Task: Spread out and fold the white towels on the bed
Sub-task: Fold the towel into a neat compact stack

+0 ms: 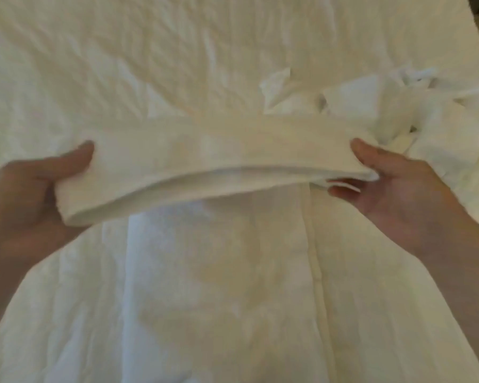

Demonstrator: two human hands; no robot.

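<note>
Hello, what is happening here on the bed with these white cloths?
A person is folding white towels on a bed. Both hands hold one folded towel by its ends, stretched between them above the bed: the left hand grips the left end, the right hand pinches the right end. Below it, another white towel lies spread flat on the bed. A crumpled pile of white towels waits to the right, not yet folded.
</note>
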